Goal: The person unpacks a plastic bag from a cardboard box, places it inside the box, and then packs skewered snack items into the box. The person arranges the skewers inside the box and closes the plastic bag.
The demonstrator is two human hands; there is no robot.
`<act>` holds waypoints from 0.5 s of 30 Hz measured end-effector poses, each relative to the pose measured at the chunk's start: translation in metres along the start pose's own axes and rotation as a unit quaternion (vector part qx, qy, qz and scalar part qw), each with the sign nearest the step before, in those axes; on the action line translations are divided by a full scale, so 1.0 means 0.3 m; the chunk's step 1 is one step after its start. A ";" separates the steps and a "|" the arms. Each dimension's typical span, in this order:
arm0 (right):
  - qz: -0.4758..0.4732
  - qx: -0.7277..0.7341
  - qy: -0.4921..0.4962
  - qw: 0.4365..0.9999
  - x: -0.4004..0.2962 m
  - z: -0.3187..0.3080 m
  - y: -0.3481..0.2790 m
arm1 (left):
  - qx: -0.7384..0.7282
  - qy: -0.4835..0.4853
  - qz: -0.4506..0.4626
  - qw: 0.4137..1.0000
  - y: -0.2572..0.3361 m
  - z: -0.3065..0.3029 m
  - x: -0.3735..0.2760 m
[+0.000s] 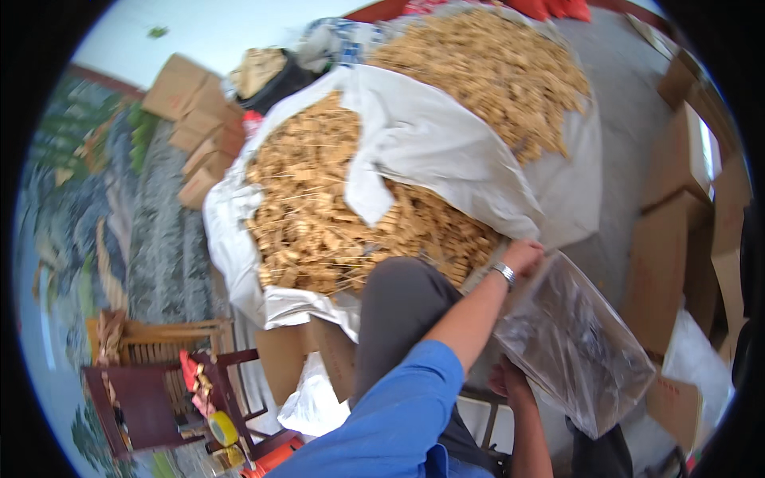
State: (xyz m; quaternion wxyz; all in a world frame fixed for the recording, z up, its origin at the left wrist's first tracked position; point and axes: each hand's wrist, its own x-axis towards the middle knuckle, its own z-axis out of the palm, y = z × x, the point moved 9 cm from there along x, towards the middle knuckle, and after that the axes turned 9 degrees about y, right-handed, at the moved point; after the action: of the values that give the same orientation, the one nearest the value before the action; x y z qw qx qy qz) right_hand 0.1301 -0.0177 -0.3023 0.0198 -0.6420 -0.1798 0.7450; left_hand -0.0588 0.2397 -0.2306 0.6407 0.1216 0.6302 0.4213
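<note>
My left hand (523,258), with a metal watch on its wrist, pinches the upper rim of a large clear plastic bag (577,340). The bag is spread out to the right of my knee, and brown shows through its film. Lower down, my right hand (508,379) has its fingers curled beside the bag's lower left edge. Shadow hides whether those fingers grip the film. Just left of my left hand lies the corner of a white woven sheet (442,131). It partly covers a heap of small tan wooden pieces and thin sticks (311,203).
A second heap of tan pieces (484,71) lies farther off. Cardboard cartons (663,269) line the right side; others (191,119) are stacked at left. An open carton (287,358) stands by my knee (412,287). A dark red chair (143,406) has a yellow tape roll (223,428) by it.
</note>
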 end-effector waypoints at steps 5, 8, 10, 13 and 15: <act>-0.002 -0.006 0.062 0.998 -0.101 -0.025 -0.005 | 0.272 0.092 0.181 0.941 -0.062 -0.083 0.100; 0.003 0.019 0.035 0.999 -0.130 -0.004 -0.035 | 0.379 0.049 0.219 0.898 -0.089 -0.145 0.124; 0.032 0.030 0.032 0.999 -0.115 -0.005 -0.018 | 0.366 -0.008 0.186 0.912 -0.086 -0.146 0.116; -0.039 0.140 0.010 0.989 -0.088 -0.054 0.015 | 0.187 -0.075 0.014 0.980 -0.037 -0.002 -0.045; -0.044 0.106 -0.013 0.993 -0.088 0.025 -0.030 | 0.071 -0.002 0.008 0.997 0.012 -0.203 -0.007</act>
State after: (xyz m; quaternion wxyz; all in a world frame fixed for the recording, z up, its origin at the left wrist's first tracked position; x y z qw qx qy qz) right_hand 0.1256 -0.0179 -0.2737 0.1187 -0.6182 -0.1280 0.7663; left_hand -0.1152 0.2176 -0.2374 0.6284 0.1730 0.6560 0.3806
